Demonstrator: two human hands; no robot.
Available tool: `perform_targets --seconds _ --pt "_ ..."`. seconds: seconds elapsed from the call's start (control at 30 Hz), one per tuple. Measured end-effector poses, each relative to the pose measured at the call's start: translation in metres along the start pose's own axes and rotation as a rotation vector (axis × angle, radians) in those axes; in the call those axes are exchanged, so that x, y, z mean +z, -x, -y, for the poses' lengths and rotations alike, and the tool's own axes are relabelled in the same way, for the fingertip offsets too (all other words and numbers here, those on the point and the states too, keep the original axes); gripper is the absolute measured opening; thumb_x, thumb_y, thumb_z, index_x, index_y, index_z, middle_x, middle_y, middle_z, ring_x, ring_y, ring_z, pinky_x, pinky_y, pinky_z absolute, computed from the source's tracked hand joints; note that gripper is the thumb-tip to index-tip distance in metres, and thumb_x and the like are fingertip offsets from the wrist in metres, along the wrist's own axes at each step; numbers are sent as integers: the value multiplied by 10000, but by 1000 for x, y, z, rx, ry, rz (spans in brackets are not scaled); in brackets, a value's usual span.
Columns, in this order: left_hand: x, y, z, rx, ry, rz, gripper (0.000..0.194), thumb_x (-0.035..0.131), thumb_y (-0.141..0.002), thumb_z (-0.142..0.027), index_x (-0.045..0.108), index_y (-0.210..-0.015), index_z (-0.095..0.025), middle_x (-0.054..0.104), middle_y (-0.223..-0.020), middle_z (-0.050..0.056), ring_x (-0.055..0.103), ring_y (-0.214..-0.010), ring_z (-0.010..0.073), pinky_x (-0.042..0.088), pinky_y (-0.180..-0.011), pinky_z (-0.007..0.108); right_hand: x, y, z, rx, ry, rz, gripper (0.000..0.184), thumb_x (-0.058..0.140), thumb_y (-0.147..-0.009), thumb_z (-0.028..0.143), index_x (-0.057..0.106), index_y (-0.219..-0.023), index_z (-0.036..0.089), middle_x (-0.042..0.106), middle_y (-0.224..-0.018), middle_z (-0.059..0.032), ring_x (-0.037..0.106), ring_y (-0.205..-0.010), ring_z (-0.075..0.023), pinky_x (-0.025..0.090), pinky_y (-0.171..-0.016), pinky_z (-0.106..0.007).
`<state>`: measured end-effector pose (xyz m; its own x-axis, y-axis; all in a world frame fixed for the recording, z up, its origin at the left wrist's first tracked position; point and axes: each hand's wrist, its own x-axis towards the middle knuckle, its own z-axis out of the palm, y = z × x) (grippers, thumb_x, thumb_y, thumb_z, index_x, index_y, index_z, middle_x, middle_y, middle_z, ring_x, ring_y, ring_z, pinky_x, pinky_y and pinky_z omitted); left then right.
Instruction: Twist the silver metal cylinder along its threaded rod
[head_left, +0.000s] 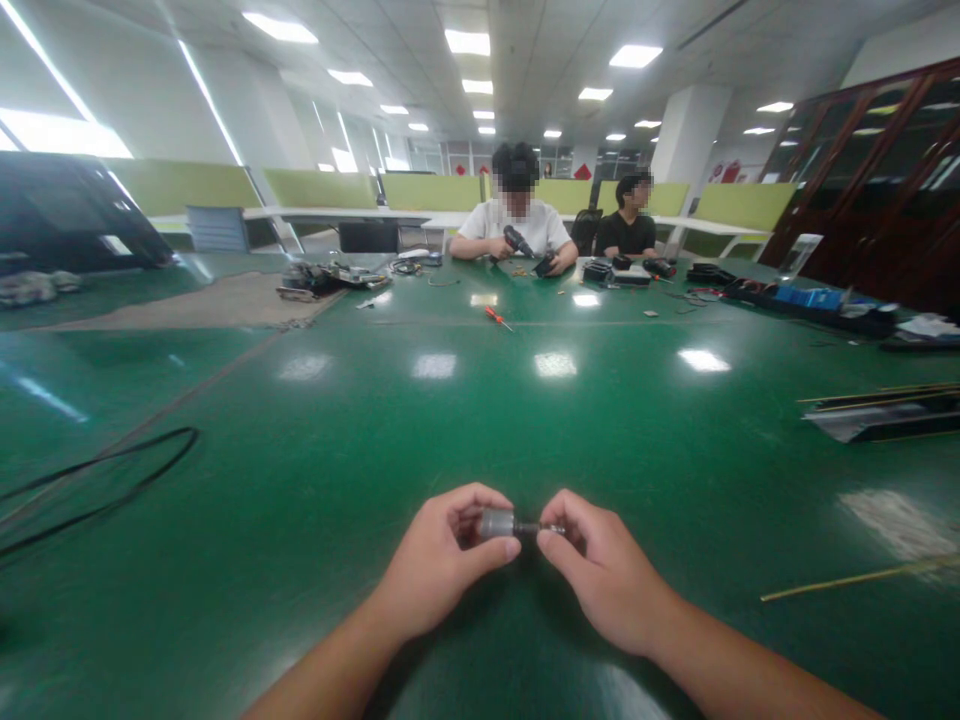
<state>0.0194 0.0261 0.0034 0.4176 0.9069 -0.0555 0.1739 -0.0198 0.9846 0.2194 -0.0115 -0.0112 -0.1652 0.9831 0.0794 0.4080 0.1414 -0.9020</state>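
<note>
Low in the middle of the head view, a short grey metal cylinder (pixel 497 523) with a thin dark shaft (pixel 527 528) lies level between my two hands. It could be a hole saw or a small motor; I cannot tell which. My left hand (pixel 442 545) is closed around the cylinder, thumb along its near side and fingers behind. On the other side, my right hand (pixel 600 560) pinches the far end of the shaft between thumb and fingertips. Its fingers partly hide that end. Both hands are just above the green tabletop (pixel 480 420).
An orange screwdriver (pixel 495 317) lies farther up the table. Across from me a person in a white shirt (pixel 517 220) holds a power drill (pixel 517 240). Black cable (pixel 150 470) curves at left; metal channels (pixel 885 412) and a thin rod (pixel 840 582) lie at right.
</note>
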Motion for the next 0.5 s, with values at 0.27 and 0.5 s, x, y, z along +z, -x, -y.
perform_targets --seconds 0.27,0.5 --pt "-1 -1 1 9 28 5 297 808 -729 -291 652 -933 -142 627 -758 -4 538 -679 138 416 -650 252 0 1 0 -6 -1 -4 118 542 -917 229 574 -809 196 531 -661 52 500 -631 -126 345 -591 -239" --pt "0 0 1 6 26 -7 311 808 -714 -311 652 -926 -146 627 -756 0 551 -687 150 418 -648 257 -1 0 0 1 6 -8 120 541 -921 235 575 -813 195 529 -660 52 497 -624 -124 346 -584 -236"
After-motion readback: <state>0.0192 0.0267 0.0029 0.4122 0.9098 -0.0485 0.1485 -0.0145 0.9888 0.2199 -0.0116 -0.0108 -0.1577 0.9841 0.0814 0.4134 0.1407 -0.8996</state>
